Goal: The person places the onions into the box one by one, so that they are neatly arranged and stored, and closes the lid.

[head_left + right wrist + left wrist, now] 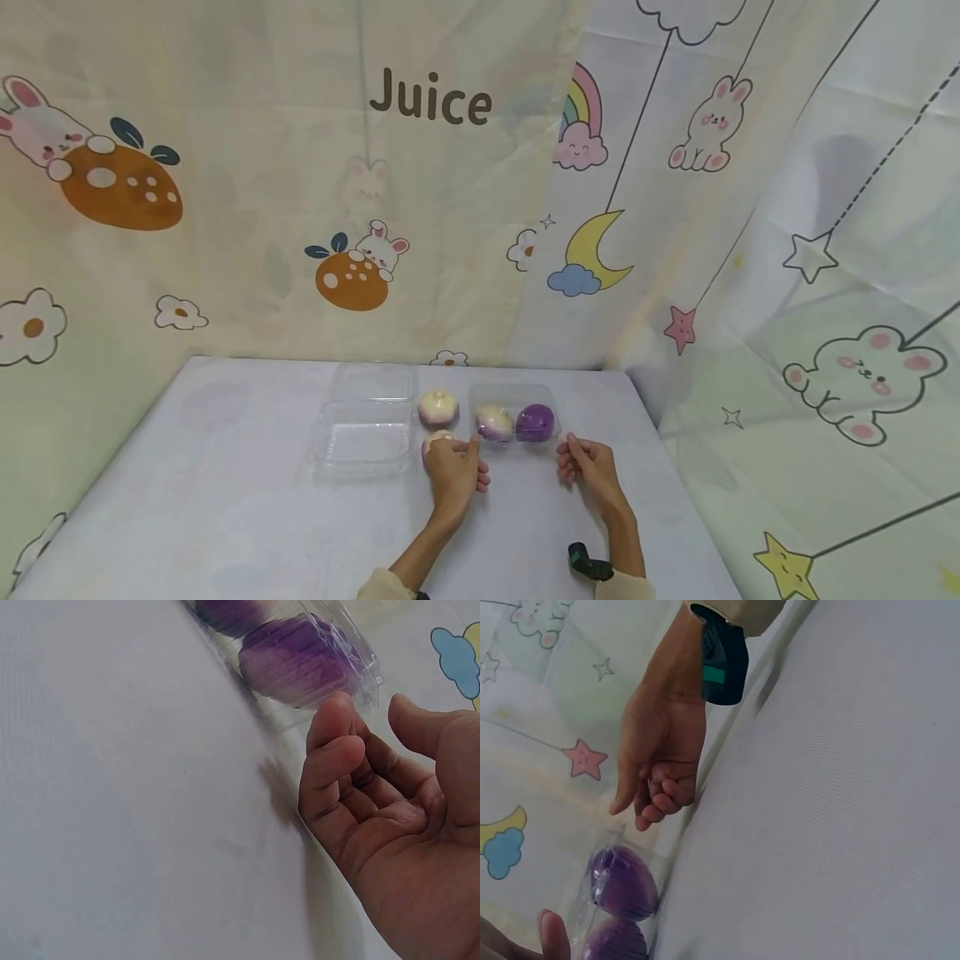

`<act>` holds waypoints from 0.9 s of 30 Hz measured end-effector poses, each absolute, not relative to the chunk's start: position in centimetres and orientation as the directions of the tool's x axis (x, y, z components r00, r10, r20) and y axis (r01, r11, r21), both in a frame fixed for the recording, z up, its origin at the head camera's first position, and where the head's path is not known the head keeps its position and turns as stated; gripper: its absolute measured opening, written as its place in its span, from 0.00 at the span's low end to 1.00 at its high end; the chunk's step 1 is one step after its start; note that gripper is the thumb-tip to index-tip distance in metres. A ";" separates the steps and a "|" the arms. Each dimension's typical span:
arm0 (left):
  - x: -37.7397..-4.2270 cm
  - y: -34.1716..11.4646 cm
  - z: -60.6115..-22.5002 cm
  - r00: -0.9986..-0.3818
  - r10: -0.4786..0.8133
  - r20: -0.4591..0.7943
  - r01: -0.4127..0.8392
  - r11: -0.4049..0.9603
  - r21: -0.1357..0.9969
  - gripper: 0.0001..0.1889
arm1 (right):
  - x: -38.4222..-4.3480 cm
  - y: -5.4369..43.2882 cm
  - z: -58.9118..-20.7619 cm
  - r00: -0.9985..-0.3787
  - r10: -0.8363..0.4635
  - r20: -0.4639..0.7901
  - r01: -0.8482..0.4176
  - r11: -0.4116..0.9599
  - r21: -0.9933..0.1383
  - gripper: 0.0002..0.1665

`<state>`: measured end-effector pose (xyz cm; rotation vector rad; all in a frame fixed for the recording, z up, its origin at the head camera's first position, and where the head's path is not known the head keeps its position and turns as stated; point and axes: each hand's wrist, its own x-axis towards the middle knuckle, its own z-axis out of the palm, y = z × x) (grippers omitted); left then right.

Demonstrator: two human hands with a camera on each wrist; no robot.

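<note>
A clear plastic clamshell box (480,392) stands at the back of the table with two round, turnip-like pieces in it. One is a cream-and-purple piece (494,422), the other a purple piece (536,423). My left hand (453,477) is at the box's front left corner, its fingertips right at the edge; in the left wrist view only part of it shows. By the front right corner is my right hand (397,802), fingers loosely bent, thumb apart, holding nothing. A cream piece (438,437) is partly hidden behind the left hand.
Another cream-and-purple piece (438,408) sits left of the filled box. Farther left an opened clear clamshell box (367,446) lies with its lid back. A patterned cloth wall (262,333) rises behind the white table (247,517).
</note>
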<state>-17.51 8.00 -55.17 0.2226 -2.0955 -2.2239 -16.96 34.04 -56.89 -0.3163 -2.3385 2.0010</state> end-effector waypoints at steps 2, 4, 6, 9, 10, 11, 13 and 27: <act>-17.5 7.8 -55.1 -0.987 -0.150 -0.054 -0.043 -0.075 0.996 0.18 | -16.9 34.2 -56.9 -0.975 0.197 -0.099 0.128 0.143 -0.981 0.29; -17.4 7.6 -54.9 -0.988 -0.148 -0.048 -0.036 -0.084 0.996 0.17 | -16.9 34.4 -56.9 -0.973 0.208 -0.100 0.132 0.143 -0.981 0.29; -17.4 7.5 -54.7 -0.988 -0.151 -0.038 -0.026 -0.079 0.997 0.17 | -16.9 34.5 -56.9 -0.971 0.216 -0.103 0.135 0.142 -0.981 0.29; -17.0 7.2 -54.4 -0.988 -0.152 -0.016 -0.008 -0.056 0.998 0.17 | -16.7 34.6 -56.9 -0.969 0.223 -0.108 0.143 0.146 -0.979 0.28; -16.8 7.1 -54.2 -0.988 -0.152 -0.010 -0.003 -0.045 0.999 0.17 | -16.7 34.6 -57.0 -0.968 0.226 -0.110 0.146 0.148 -0.978 0.28; -16.6 7.1 -54.1 -0.988 -0.152 -0.003 0.002 -0.033 0.999 0.18 | -16.6 34.6 -57.0 -0.967 0.230 -0.113 0.150 0.147 -0.978 0.28; -16.2 6.9 -53.7 -0.989 -0.150 0.012 0.014 -0.013 1.000 0.19 | -16.5 34.6 -57.0 -0.965 0.236 -0.113 0.152 0.152 -0.977 0.27; -15.9 4.7 -52.1 -0.931 -0.227 0.287 0.232 0.240 0.943 0.18 | -16.3 34.5 -56.4 -0.968 0.234 -0.087 0.125 0.155 -0.980 0.28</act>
